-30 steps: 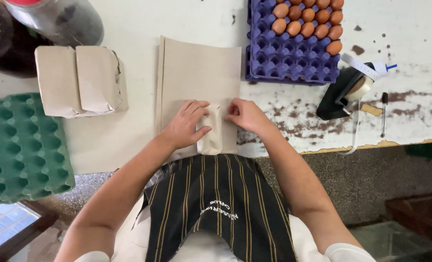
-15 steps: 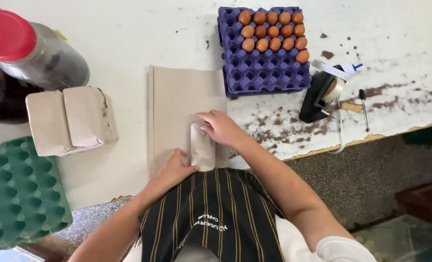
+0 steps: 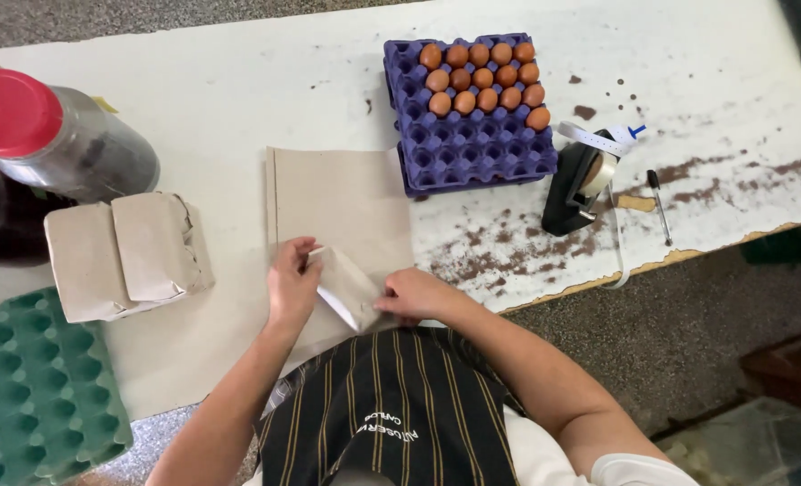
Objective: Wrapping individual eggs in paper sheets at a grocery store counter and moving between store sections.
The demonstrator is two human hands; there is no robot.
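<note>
Both hands are on a small paper-wrapped packet sitting at the near edge of the desk, right on top of a stack of brown paper sheets. Left hand is clenched on the packet's left end, fingers curled over the top. Right hand pinches the right corner, thumb pressed against the fold. The packet lies tilted, with a bit of white showing on its near side.

To the left there's a bigger wrapped bundle, close but not touching the sheets, with a green egg tray near it and a red-lidded jar further back. Far right of the sheets is a purple egg tray, partly filled with brown eggs, its corner just meeting the paper. A black tape dispenser and a pen sit off right near the chipped desk edge. Open desk space lies mostly far, behind the sheets.
</note>
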